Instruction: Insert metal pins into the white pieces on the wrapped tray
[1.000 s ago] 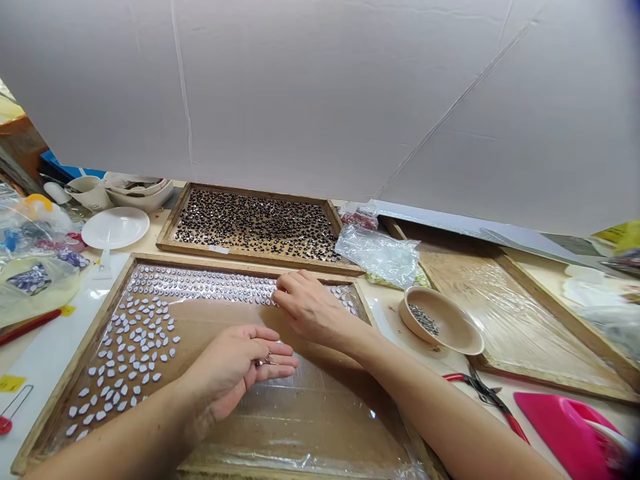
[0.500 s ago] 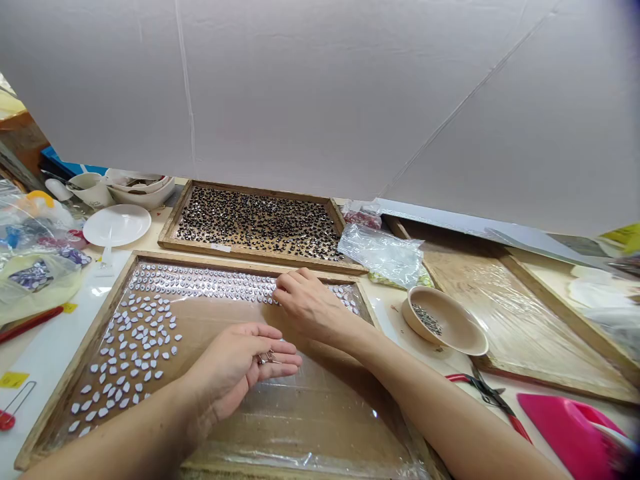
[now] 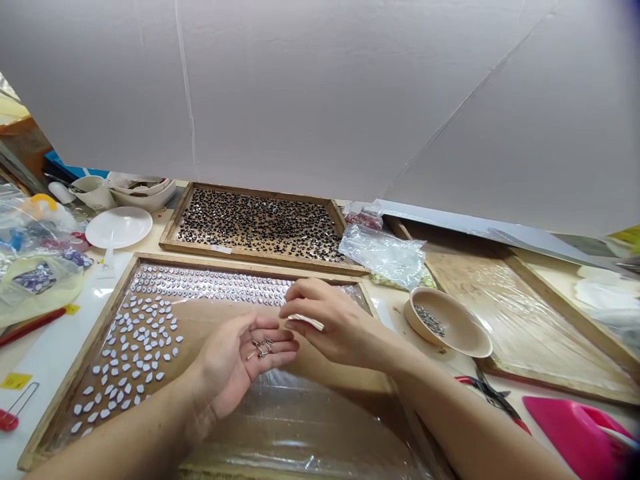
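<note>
My left hand (image 3: 239, 360) is turned palm up over a plastic-lined wooden tray (image 3: 80, 380), its fingers loosely cupped around several small metal pins (image 3: 261, 347). My right hand (image 3: 325, 321) hovers just to the right of it, fingers curled and reaching toward the pins, with a pale strip against its fingers. Rows of small white pieces (image 3: 200, 283) line the tray's far edge, and several more white pieces (image 3: 135, 347) lie scattered at its left.
A second tray of small dark pieces (image 3: 255, 223) lies behind. A tan bowl (image 3: 453, 327) with metal pins stands right, by a crumpled plastic bag (image 3: 383, 257), red-handled pliers (image 3: 487, 393) and a pink container (image 3: 580, 433). White dishes (image 3: 119, 227) sit at left.
My left hand has turned palm up, showing the pins. My right hand has drawn back from the row of white pieces and come to the left hand's fingers.
</note>
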### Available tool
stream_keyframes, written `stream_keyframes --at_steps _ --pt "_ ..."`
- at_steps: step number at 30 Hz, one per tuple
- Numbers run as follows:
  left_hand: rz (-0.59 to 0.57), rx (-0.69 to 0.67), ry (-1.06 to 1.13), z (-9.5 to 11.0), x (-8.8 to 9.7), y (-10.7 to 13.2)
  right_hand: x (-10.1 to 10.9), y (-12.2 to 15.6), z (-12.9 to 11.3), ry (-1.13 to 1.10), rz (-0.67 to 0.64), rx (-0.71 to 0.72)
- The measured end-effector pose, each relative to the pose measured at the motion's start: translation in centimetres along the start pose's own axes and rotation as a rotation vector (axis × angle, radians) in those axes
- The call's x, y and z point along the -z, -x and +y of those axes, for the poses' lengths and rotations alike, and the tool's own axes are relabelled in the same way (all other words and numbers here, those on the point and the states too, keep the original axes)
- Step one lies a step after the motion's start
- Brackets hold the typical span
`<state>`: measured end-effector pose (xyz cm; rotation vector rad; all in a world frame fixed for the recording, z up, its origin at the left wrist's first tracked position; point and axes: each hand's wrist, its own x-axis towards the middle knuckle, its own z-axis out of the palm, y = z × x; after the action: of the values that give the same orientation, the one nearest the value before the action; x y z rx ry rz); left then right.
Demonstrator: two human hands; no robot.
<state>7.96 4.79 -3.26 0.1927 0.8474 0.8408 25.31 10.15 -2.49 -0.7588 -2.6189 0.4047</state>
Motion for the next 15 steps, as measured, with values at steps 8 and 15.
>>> stream_keyframes --at_steps 8,15 --pt "0.003 -0.029 0.003 -0.1 0.0 0.1 -1.1 -0.1 -1.7 -0.127 -0.069 0.029" --pt "0.014 -0.017 0.009 0.0 0.0 0.0 -1.6 -0.1 -1.3 -0.125 -0.03 0.093"
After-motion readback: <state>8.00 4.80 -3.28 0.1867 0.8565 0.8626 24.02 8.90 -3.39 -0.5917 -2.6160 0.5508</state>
